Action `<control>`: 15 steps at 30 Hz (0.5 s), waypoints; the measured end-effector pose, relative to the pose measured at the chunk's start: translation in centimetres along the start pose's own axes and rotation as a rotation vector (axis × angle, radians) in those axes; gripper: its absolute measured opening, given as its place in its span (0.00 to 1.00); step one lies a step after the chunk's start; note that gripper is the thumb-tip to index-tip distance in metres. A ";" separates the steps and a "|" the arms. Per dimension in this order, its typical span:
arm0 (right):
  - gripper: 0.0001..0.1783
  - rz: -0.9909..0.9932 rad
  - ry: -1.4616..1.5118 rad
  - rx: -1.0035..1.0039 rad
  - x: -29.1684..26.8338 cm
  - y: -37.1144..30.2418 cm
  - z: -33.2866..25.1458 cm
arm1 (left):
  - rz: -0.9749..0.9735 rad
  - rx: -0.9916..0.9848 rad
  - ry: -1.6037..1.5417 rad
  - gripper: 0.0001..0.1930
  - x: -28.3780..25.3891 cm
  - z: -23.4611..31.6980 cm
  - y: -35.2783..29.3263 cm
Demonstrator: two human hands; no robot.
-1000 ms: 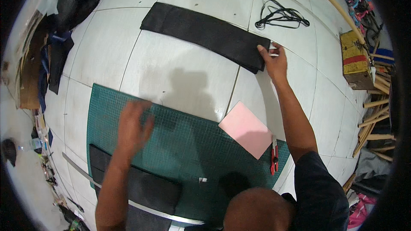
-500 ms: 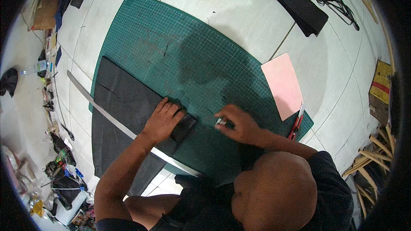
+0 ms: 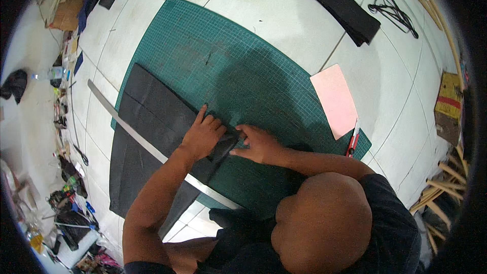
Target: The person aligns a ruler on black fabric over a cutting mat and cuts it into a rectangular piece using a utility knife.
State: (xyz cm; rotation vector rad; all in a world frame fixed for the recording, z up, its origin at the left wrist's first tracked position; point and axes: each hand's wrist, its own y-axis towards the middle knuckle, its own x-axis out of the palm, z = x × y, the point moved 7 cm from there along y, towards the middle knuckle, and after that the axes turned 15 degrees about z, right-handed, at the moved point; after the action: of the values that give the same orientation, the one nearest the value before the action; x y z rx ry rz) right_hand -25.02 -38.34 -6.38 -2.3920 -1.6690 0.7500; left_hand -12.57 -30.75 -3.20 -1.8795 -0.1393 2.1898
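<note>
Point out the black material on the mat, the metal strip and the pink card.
Black material (image 3: 156, 105): head view, on its flat upper surface.
Metal strip (image 3: 156, 151): head view, on its face near mid-length.
Pink card (image 3: 335, 101): head view, middle of its face.

No word, number or brand can be read. The green cutting mat (image 3: 238, 66) carries a ruled grid of fine pale lines forming small squares; any figures along its edges are too small to make out. At the right rim, the yellow box (image 3: 449, 94) has a red band across its side, and the darker marks around that band are too blurred to tell as lettering. At the left, the clear plastic bottle (image 3: 48, 74) shows a blue patch near one end, too small to tell whether it is a label.
</note>
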 end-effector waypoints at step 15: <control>0.18 0.499 0.252 0.140 -4.6 1.3 2.8 | 0.632 -0.482 -0.200 0.32 -7.6 -7.5 0.5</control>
State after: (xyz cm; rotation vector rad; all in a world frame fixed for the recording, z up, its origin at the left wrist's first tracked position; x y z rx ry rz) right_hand -26.44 -43.47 -7.86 -2.6884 -0.9043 0.5656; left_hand -4.21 -33.80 2.74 -2.1587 -0.1302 2.9917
